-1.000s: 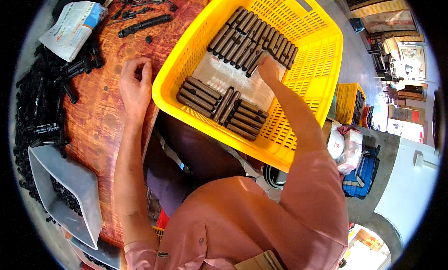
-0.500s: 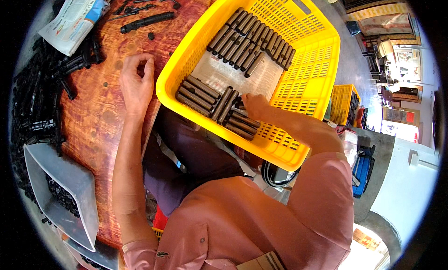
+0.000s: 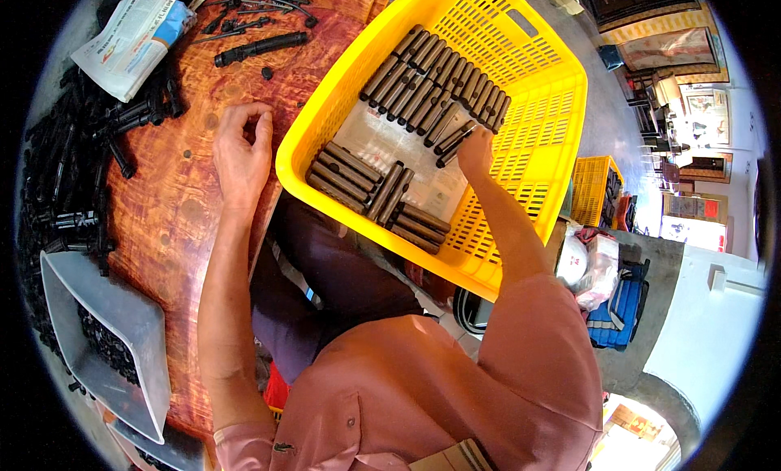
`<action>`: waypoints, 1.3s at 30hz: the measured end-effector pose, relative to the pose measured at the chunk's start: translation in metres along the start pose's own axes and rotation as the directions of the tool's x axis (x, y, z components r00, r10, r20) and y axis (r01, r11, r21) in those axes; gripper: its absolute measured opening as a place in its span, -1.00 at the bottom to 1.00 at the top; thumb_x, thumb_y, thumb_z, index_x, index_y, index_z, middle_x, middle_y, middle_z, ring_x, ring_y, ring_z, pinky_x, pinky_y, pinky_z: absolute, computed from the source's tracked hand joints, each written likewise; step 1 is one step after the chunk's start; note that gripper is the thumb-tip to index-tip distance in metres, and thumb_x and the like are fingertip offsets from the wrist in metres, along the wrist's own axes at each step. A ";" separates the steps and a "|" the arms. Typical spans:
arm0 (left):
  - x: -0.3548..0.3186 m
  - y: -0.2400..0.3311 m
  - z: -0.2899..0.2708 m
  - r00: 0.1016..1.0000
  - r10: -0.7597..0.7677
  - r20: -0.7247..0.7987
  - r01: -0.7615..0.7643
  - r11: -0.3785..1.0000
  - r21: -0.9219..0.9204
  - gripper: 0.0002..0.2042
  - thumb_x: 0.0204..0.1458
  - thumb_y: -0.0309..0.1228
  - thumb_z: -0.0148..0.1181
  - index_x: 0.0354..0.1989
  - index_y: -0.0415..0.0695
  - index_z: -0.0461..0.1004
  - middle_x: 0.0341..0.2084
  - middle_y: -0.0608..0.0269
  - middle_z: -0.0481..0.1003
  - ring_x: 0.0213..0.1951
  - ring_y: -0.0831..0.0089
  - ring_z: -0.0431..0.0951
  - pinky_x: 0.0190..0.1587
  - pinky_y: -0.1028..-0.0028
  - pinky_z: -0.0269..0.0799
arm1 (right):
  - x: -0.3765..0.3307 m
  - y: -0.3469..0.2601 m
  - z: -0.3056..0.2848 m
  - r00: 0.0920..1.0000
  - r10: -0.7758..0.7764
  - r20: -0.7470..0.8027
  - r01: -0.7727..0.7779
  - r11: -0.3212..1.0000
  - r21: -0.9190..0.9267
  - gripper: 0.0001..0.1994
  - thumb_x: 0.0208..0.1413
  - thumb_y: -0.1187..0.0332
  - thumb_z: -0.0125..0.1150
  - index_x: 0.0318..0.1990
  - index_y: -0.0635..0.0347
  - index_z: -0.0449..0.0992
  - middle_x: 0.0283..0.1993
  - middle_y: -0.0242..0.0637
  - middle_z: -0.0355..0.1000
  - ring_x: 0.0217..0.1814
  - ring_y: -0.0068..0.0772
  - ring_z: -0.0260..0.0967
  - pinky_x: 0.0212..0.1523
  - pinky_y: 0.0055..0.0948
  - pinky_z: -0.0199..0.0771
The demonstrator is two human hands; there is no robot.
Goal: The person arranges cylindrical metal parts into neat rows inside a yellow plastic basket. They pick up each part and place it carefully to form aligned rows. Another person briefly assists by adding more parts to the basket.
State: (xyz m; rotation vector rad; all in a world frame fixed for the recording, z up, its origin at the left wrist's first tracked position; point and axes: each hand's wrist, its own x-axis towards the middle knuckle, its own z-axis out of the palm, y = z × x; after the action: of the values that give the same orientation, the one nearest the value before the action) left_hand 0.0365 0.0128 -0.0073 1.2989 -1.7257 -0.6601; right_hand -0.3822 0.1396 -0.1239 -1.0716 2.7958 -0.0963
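Here, the right hand [image 3: 476,150] grasped slim, glossy dark-brown, black-ended tubes [image 3: 452,141] inside the yellow basket [image 3: 325,105]; at its nine o'clock, the left hand [image 3: 243,159] curled loosely, released.

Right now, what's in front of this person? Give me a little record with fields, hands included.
Left hand: loosely curled at the wooden table's edge, nothing visible in it
Right hand: in the yellow basket, touching dark tubes; grip partly hidden
Tubes: side-by-side groups on a pale sheet
Person's left: grey bin of small black parts, heap of black pieces, folded paper
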 end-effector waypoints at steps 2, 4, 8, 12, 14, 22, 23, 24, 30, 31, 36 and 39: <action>0.000 0.001 0.000 1.000 -0.007 0.001 0.007 1.000 0.012 -0.85 0.15 -0.41 0.22 -0.22 -0.23 0.58 -0.30 0.05 0.51 -0.20 0.12 0.55 -0.09 0.28 0.43 | 0.009 0.008 0.013 0.993 0.098 0.068 -0.094 0.994 -0.059 -0.59 0.20 0.26 0.21 0.07 0.40 0.39 0.05 0.15 0.43 -0.09 0.10 0.55 -0.14 -0.15 0.62; 0.000 0.005 -0.001 1.000 -0.028 0.008 0.028 1.000 0.006 -0.85 0.15 -0.41 0.22 -0.23 -0.23 0.58 -0.30 0.05 0.51 -0.20 0.12 0.55 -0.08 0.28 0.43 | 0.025 0.009 0.026 0.890 0.372 0.263 -0.439 0.854 0.280 -0.59 0.20 0.21 0.22 -0.01 0.46 0.45 -0.13 0.15 0.55 -0.35 0.07 0.62 -0.28 -0.18 0.65; 0.002 0.002 -0.001 1.000 -0.001 0.011 0.001 1.000 0.019 -0.86 0.15 -0.42 0.21 -0.23 -0.24 0.58 -0.30 0.05 0.51 -0.20 0.13 0.55 -0.08 0.29 0.43 | 0.050 0.019 0.042 0.958 0.224 0.178 -0.263 0.935 0.237 -0.57 0.16 0.19 0.28 -0.06 0.48 0.50 -0.29 0.08 0.59 -0.52 -0.04 0.60 -0.42 -0.23 0.64; 0.002 0.005 0.001 0.999 -0.051 0.019 0.052 0.999 -0.018 -0.87 0.15 -0.43 0.21 -0.24 -0.23 0.58 -0.30 0.06 0.51 -0.21 0.13 0.55 -0.09 0.30 0.44 | 0.051 0.006 0.037 0.967 0.252 0.020 -0.252 0.953 0.168 -0.59 0.09 0.23 0.35 -0.01 0.35 0.51 -0.10 0.03 0.59 -0.03 0.00 0.59 -0.02 -0.09 0.57; 0.001 0.003 0.001 1.000 0.006 0.010 -0.006 1.000 0.004 -0.87 0.15 -0.43 0.21 -0.24 -0.23 0.58 -0.30 0.06 0.51 -0.22 0.13 0.55 -0.09 0.30 0.44 | 0.050 0.006 0.038 0.965 0.262 -0.003 -0.254 0.936 0.244 -0.57 0.08 0.24 0.36 0.03 0.30 0.49 -0.04 0.00 0.58 0.10 -0.01 0.51 0.09 -0.08 0.49; 0.000 0.000 0.001 1.000 0.014 0.019 -0.014 1.000 -0.005 -0.87 0.16 -0.45 0.21 -0.21 -0.23 0.59 -0.30 0.05 0.54 -0.20 0.17 0.57 -0.10 0.33 0.45 | 0.066 0.019 0.026 0.974 0.203 -0.100 -0.164 0.938 0.305 -0.58 0.06 0.30 0.36 0.07 0.25 0.47 -0.02 -0.06 0.56 0.08 -0.02 0.50 0.05 -0.12 0.50; 0.000 -0.002 0.000 1.000 0.028 0.006 -0.028 1.000 0.008 -0.87 0.16 -0.45 0.21 -0.21 -0.23 0.59 -0.30 0.05 0.54 -0.20 0.18 0.57 -0.10 0.34 0.45 | 0.056 -0.001 0.006 0.989 0.148 -0.027 -0.140 0.968 0.207 -0.66 0.05 0.37 0.26 0.02 0.20 0.52 -0.06 -0.01 0.56 0.04 -0.02 0.51 -0.06 -0.06 0.54; 0.000 -0.003 0.001 0.999 0.034 0.009 -0.034 0.999 -0.005 -0.87 0.16 -0.46 0.21 -0.21 -0.24 0.59 -0.29 0.05 0.54 -0.20 0.18 0.57 -0.10 0.34 0.45 | 0.046 -0.010 -0.014 0.995 -0.036 0.097 0.029 0.997 0.078 -0.77 0.09 0.37 0.24 -0.12 0.26 0.58 -0.18 -0.02 0.58 -0.06 -0.09 0.55 -0.14 -0.07 0.58; 0.001 -0.005 0.001 0.999 0.033 0.026 -0.032 0.999 -0.038 -0.86 0.17 -0.46 0.22 -0.18 -0.25 0.59 -0.24 0.06 0.55 -0.19 0.24 0.58 -0.09 0.36 0.46 | -0.029 -0.034 -0.006 0.360 -0.196 0.912 0.651 0.754 -0.094 -0.62 0.03 0.20 0.31 -0.14 0.37 0.54 -0.27 0.01 0.54 -0.23 -0.05 0.56 -0.27 -0.08 0.57; 0.001 -0.008 0.000 0.998 0.047 0.030 -0.047 0.999 -0.003 -0.86 0.18 -0.46 0.22 -0.17 -0.25 0.59 -0.23 0.07 0.55 -0.18 0.27 0.58 -0.09 0.39 0.46 | -0.057 -0.048 -0.022 0.268 -0.140 0.953 0.675 0.733 -0.082 -0.55 0.03 0.18 0.31 -0.04 0.38 0.50 -0.18 0.05 0.53 -0.17 -0.01 0.56 -0.21 -0.09 0.58; 0.002 -0.006 0.002 0.998 -0.029 0.060 0.033 0.998 -0.062 -0.86 0.19 -0.46 0.22 -0.17 -0.25 0.59 -0.22 0.10 0.54 -0.17 0.31 0.56 -0.08 0.41 0.46 | -0.125 -0.028 0.002 0.420 -0.337 0.843 0.747 0.656 -0.109 -0.45 0.01 0.23 0.29 0.11 0.42 0.38 -0.01 0.10 0.50 0.06 0.04 0.50 -0.04 -0.04 0.53; 0.001 -0.004 0.001 0.999 0.013 0.048 -0.012 0.999 -0.030 -0.87 0.19 -0.47 0.22 -0.18 -0.25 0.59 -0.23 0.10 0.54 -0.17 0.31 0.55 -0.08 0.41 0.45 | -0.122 -0.027 0.000 0.443 -0.328 0.835 0.728 0.675 -0.121 -0.48 0.01 0.28 0.25 0.09 0.43 0.37 -0.02 0.14 0.51 0.04 0.10 0.51 -0.05 0.03 0.48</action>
State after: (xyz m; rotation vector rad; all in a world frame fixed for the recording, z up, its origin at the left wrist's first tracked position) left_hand 0.0370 0.0102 -0.0105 1.2601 -1.7551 -0.7130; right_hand -0.2744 0.2013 -0.1067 -1.6123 1.6052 0.8343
